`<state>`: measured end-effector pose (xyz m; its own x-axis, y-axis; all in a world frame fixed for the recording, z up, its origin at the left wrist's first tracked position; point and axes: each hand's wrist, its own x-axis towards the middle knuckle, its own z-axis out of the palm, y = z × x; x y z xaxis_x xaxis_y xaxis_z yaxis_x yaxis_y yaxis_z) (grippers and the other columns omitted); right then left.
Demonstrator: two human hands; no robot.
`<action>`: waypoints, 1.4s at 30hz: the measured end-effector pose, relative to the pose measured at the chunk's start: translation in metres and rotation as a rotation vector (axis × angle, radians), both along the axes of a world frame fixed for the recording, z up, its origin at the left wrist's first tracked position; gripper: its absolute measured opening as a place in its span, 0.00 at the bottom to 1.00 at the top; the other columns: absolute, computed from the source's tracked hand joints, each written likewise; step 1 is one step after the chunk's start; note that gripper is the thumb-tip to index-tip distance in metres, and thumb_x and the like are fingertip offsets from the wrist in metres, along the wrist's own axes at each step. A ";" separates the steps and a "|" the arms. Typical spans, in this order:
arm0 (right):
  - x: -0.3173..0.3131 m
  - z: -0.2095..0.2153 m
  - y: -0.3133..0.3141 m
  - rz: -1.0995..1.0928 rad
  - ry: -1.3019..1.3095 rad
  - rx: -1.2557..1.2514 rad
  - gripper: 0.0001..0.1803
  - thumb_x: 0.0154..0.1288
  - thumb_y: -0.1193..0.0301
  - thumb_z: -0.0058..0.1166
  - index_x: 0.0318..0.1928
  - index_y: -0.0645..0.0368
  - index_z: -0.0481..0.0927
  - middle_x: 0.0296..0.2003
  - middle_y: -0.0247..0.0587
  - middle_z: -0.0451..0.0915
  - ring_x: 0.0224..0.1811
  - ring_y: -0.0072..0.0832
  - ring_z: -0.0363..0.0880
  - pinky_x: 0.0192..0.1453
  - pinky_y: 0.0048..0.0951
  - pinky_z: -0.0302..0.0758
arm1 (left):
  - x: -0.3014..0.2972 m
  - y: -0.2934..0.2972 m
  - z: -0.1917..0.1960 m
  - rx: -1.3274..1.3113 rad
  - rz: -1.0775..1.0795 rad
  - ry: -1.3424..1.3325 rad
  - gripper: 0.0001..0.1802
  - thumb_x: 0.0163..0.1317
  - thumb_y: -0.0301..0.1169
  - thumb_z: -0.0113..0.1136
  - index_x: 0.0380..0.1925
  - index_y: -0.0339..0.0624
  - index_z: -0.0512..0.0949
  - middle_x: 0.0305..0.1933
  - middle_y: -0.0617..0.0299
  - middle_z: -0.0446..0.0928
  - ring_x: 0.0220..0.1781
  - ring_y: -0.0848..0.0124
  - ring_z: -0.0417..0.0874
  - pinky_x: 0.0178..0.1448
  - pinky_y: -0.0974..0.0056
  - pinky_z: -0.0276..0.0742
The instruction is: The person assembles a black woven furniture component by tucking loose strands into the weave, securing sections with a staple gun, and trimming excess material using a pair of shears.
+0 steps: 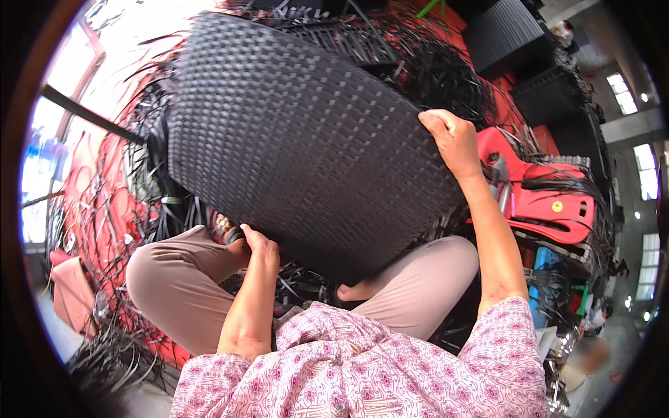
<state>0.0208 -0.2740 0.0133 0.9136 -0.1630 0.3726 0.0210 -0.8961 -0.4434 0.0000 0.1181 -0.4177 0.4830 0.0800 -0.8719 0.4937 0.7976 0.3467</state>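
A large black woven panel (306, 146) of flat plastic strips lies tilted across my lap and reaches far ahead of me. My right hand (454, 143) is closed on its right edge, with the thumb on top and the other fingers bent over the rim. My left hand (260, 245) grips its near left edge by my foot; most of these fingers are hidden beneath the panel. The underside of the panel cannot be seen.
Loose black strips (146, 188) are strewn over the red floor covering (104, 188). To the right stands a red plastic seat (557, 205) with strips lying on it. Black woven pieces (505, 38) stand at the far right. A pink object (73, 289) sits at the left.
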 end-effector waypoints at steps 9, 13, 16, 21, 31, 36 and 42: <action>0.015 -0.113 -0.078 -0.150 0.160 0.094 0.32 0.74 0.41 0.50 0.42 0.59 0.88 0.35 0.55 0.87 0.44 0.56 0.86 0.47 0.48 0.79 | -0.041 0.028 0.171 0.122 0.033 -0.035 0.40 0.78 0.59 0.43 0.75 0.39 0.67 0.80 0.54 0.65 0.78 0.52 0.69 0.84 0.48 0.57; 0.023 -0.185 -0.094 -0.142 0.242 0.489 0.36 0.75 0.40 0.46 0.50 0.63 0.87 0.52 0.57 0.86 0.59 0.48 0.83 0.63 0.40 0.74 | -0.051 0.036 0.188 0.096 -0.045 -0.067 0.37 0.78 0.58 0.42 0.73 0.41 0.69 0.76 0.55 0.71 0.75 0.53 0.72 0.80 0.43 0.65; 0.014 -0.243 -0.124 -0.142 0.280 0.902 0.41 0.76 0.39 0.46 0.68 0.64 0.78 0.68 0.48 0.79 0.72 0.36 0.73 0.77 0.30 0.62 | -0.052 0.017 0.203 0.102 -0.073 -0.081 0.37 0.79 0.57 0.40 0.74 0.42 0.68 0.76 0.53 0.71 0.75 0.51 0.71 0.81 0.43 0.63; -0.024 -0.289 -0.086 -0.296 0.503 1.226 0.45 0.74 0.42 0.54 0.76 0.64 0.67 0.75 0.47 0.69 0.79 0.38 0.63 0.82 0.32 0.56 | -0.056 -0.002 0.223 0.205 -0.294 -0.092 0.48 0.72 0.67 0.46 0.77 0.40 0.61 0.82 0.54 0.59 0.82 0.54 0.59 0.83 0.49 0.55; -0.083 -0.299 -0.057 -0.188 0.454 0.642 0.38 0.72 0.43 0.55 0.63 0.66 0.81 0.63 0.56 0.81 0.73 0.42 0.72 0.76 0.38 0.66 | -0.035 -0.074 0.220 0.030 -0.396 -0.200 0.65 0.65 0.70 0.58 0.79 0.25 0.45 0.85 0.39 0.45 0.86 0.46 0.46 0.86 0.46 0.46; -0.150 -0.283 -0.004 -1.116 0.414 0.597 0.38 0.67 0.44 0.59 0.65 0.62 0.79 0.66 0.58 0.76 0.68 0.53 0.75 0.70 0.50 0.73 | -0.035 -0.086 0.243 0.087 -0.332 -0.222 0.63 0.64 0.67 0.62 0.81 0.38 0.41 0.85 0.42 0.44 0.86 0.48 0.48 0.84 0.46 0.51; -0.231 -0.339 0.006 -1.077 0.589 2.002 0.45 0.68 0.27 0.40 0.72 0.43 0.73 0.65 0.48 0.78 0.66 0.50 0.76 0.62 0.65 0.74 | -0.033 -0.110 0.280 -0.098 -0.357 -0.258 0.72 0.65 0.66 0.63 0.78 0.25 0.28 0.86 0.40 0.28 0.88 0.48 0.31 0.87 0.50 0.45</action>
<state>-0.2098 -0.2679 -0.3261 0.1951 -0.1682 -0.9663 -0.3918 0.8898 -0.2340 -0.0332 0.0085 -0.1375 0.6679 -0.2081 -0.7145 0.6511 0.6285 0.4255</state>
